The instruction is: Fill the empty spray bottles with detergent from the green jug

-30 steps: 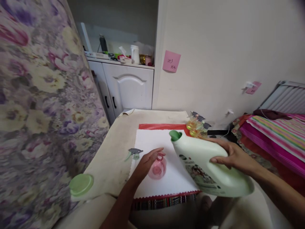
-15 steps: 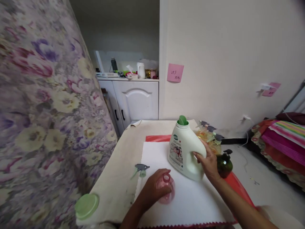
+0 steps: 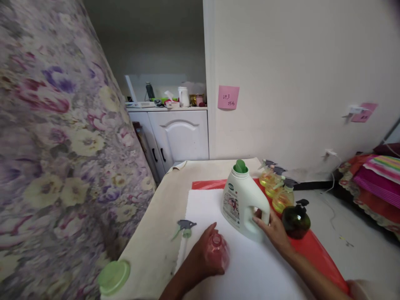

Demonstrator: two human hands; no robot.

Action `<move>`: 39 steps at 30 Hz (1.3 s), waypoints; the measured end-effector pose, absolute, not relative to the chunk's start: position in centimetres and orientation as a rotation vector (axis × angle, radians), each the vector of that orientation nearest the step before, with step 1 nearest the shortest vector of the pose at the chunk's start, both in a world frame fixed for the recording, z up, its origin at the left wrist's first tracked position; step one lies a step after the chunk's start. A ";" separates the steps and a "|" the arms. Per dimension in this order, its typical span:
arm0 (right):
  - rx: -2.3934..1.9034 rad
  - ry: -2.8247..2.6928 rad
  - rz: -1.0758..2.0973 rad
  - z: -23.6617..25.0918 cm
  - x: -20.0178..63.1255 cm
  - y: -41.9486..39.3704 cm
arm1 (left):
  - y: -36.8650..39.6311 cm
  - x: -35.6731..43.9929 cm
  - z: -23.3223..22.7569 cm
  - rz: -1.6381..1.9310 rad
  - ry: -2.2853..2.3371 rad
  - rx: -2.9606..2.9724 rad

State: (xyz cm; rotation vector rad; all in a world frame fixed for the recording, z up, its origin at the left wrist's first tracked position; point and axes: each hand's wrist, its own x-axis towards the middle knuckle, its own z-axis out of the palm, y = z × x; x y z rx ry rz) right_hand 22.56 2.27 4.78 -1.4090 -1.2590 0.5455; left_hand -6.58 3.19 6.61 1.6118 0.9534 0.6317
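Observation:
My left hand is closed around a small pink see-through bottle with an uncapped neck. The bottle stands over the white cloth, slightly blurred. To its right and behind it, a large pale green detergent jug rests upright, without its lid and with a green spout in its mouth. My right hand grips the jug by its handle, fingers partly hidden behind it. A grey and green spray nozzle lies left of the pink bottle. The jug's green cap sits near the table's left front corner.
Several spray bottles with yellow liquid stand in a row behind the jug on the right. A dark green pump bottle is close to my right forearm. White cloth lies over red sheeting. A floral curtain hangs left.
My left thumb has come off the front of the pink bottle, round to its lower side. My right hand has shifted slightly lower on the jug's handle. The view has moved a little.

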 end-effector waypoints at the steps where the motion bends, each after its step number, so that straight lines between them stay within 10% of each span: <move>1: -1.407 -1.276 0.555 4.4 22.9 1.9 | 3.1 -6.6 6.5 0.628 0.962 1.615; 14: -1.310 -1.300 0.313 2.0 24.0 -5.8 | 0.7 -4.8 7.6 0.753 1.036 1.598; 28: -1.108 -1.550 0.995 -0.7 16.7 -4.3 | -2.7 -2.0 3.6 0.946 1.029 1.473; 39: -1.269 -1.514 1.046 0.3 15.3 -4.6 | 1.5 -9.2 5.6 1.130 1.941 1.685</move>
